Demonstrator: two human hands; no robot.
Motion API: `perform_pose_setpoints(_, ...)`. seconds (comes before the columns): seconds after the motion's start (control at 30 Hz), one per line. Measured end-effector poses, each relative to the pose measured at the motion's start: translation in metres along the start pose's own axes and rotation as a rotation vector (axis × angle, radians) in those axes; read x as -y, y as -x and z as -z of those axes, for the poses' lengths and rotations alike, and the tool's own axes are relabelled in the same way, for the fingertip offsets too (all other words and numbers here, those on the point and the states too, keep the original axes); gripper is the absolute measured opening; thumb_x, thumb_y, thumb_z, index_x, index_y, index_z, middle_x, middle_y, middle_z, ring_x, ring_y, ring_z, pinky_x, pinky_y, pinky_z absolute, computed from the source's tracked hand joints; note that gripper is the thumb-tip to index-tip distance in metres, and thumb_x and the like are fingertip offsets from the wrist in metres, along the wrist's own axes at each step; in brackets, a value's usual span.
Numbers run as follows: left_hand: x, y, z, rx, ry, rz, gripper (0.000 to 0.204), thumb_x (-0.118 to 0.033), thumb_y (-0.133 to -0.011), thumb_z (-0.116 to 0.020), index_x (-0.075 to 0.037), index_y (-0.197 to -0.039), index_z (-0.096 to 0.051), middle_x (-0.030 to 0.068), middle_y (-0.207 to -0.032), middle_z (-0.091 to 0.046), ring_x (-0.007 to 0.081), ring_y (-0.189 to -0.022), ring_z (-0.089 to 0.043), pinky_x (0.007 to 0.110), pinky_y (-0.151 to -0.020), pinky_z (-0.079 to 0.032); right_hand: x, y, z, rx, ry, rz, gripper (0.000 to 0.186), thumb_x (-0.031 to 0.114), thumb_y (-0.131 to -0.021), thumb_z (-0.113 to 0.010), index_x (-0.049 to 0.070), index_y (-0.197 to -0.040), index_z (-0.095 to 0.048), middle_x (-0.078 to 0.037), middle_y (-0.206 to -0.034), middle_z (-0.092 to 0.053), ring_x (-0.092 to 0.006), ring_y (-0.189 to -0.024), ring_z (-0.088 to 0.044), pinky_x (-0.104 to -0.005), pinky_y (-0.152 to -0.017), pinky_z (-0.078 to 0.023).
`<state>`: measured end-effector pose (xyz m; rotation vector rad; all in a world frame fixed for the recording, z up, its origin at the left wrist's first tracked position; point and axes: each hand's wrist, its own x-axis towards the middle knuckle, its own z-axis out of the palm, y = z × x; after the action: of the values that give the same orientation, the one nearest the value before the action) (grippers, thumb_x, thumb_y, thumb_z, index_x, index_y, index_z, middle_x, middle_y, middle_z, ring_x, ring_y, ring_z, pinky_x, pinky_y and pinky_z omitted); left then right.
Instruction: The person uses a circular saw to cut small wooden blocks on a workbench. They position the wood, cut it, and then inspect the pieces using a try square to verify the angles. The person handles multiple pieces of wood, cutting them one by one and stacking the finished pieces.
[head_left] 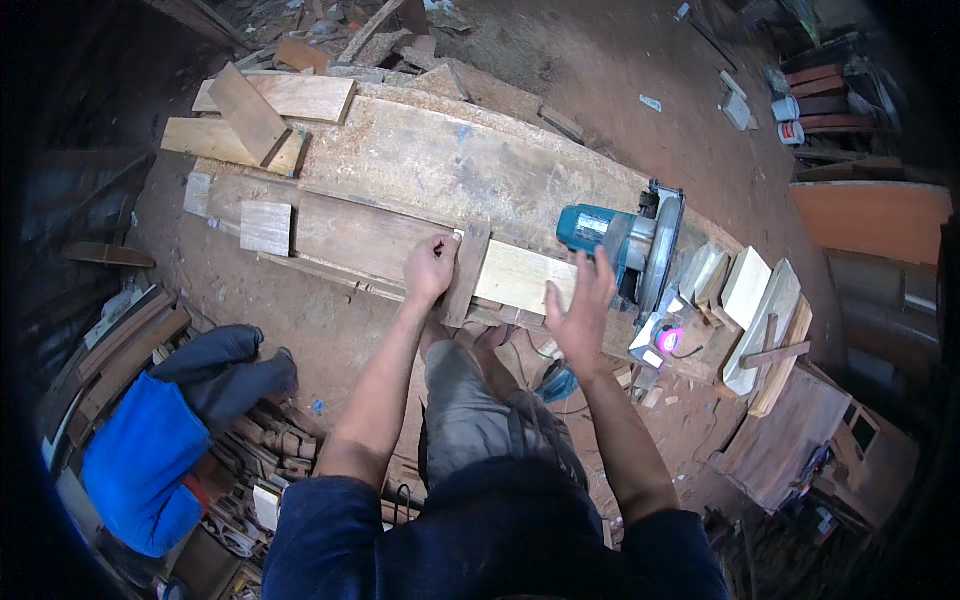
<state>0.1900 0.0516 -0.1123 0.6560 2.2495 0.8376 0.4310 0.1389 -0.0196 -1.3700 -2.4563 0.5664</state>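
My left hand (pixel 429 270) is closed, its fingers curled at the left edge of a narrow dark wooden strip (pixel 466 275). Whatever it may be gripping is too small to make out. That strip lies crosswise over a long board, whose pale part (pixel 520 277) shows to its right and a browner plank (pixel 362 236) to its left. Over the pale board's right end, my right hand (pixel 582 308) is open with fingers spread, holding nothing. Just beyond its fingertips, a teal circular saw (pixel 598 226) rests on the workbench (pixel 430 150).
Offcuts (pixel 250 115) lie at the bench's far left, and a small square block (pixel 266 228) sits nearer. Pale wood pieces (pixel 760 310) and a pink-lit tape measure (pixel 668 340) are at the right. A person in blue (pixel 145 465) bends over stacked wood at lower left.
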Motion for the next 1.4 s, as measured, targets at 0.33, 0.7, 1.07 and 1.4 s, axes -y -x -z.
perform_pose_setpoints(0.33,0.007,-0.019,0.007,0.166,0.018,-0.075,0.041,-0.042,-0.099,-0.06,-0.003,-0.101,-0.075,0.022,-0.092,-0.074,0.0388,-0.088,-0.072,0.046,-0.078,-0.055,-0.041,-0.015,-0.013,-0.288,-0.028,-0.257,0.063,0.016,-0.089,-0.076,-0.005,-0.141,-0.048,-0.027,-0.123,-0.06,-0.0409,-0.113,-0.059,-0.0445,-0.101,-0.046)
perform_pose_setpoints(0.7,0.001,-0.024,0.018,0.202,0.111,-0.221,0.032,-0.03,-0.098,-0.061,-0.003,-0.106,-0.075,0.0227,-0.093,-0.074,0.0391,-0.089,-0.072,0.044,-0.079,-0.056,-0.088,-0.044,0.048,-0.398,-0.292,-0.407,0.03,0.019,-0.091,-0.079,-0.003,-0.107,-0.066,-0.006,-0.083,-0.069,-0.0184,-0.07,-0.065,-0.0322,-0.068,-0.052)
perform_pose_setpoints(1.07,0.009,-0.026,0.003,0.173,0.135,-0.234,0.031,-0.027,-0.1,-0.062,0.001,-0.1,-0.074,0.0228,-0.084,-0.072,0.0373,-0.079,-0.072,0.044,-0.072,-0.054,0.041,0.105,0.153,-0.454,-0.623,-0.857,0.018,0.013,-0.089,-0.077,0.001,-0.096,-0.066,-0.003,-0.074,-0.064,-0.0101,-0.059,-0.058,-0.0262,-0.055,-0.045)
perform_pose_setpoints(1.4,0.008,-0.015,0.002,0.034,0.08,-0.275,0.039,-0.038,-0.099,-0.063,-0.001,-0.092,-0.075,0.0237,-0.083,-0.071,0.041,-0.077,-0.069,0.046,-0.069,-0.052,0.087,0.189,0.109,-0.433,-1.085,-0.853,0.026,0.005,-0.086,-0.071,-0.002,-0.109,-0.063,-0.007,-0.078,-0.064,-0.014,-0.06,-0.058,-0.0285,-0.056,-0.048)
